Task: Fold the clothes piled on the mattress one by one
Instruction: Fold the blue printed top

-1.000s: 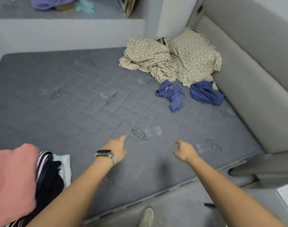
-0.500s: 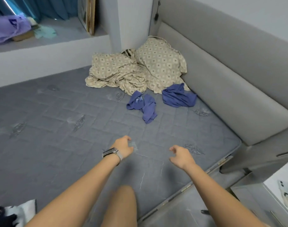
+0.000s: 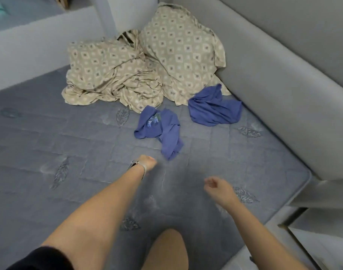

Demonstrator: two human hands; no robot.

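Lying crumpled on the grey quilted mattress point(image 3: 49, 145), toward the far right corner: two blue garments. Nearer one point(image 3: 160, 131) — embroidered with a pale leaf motif — sprawling just beyond the left hand, apart from it. Farther blue garment point(image 3: 213, 108) bunching against the padded grey bed wall point(image 3: 273, 78) on the right, touching the edge of the patterned bedding. Heaping behind both, in the corner: beige diamond-patterned bedding point(image 3: 116, 75) with a matching pillow point(image 3: 182, 45) leaning upright against the wall. No basket or bin showing; nothing contained in anything.

Reaching forward over the mattress: left hand point(image 3: 147, 162), arm stretched long and nearly straight, a watch strap point(image 3: 136, 164) wrapping the wrist. Fingers curling downward and hidden from this angle, so cannot tell whether spread or together — gripping nothing visible, hovering just short of the nearer blue garment's near tip.

Hanging lower and to the right: right hand point(image 3: 218, 187), forearm angling in from the near right. Fingers point(image 3: 208, 182) loosely curling, slightly blurred, holding nothing, well apart from both garments.

Resting on the mattress at the near edge, between the two arms: a bare knee point(image 3: 166, 248). Showing at the near left: a dark sleeve point(image 3: 42, 260).
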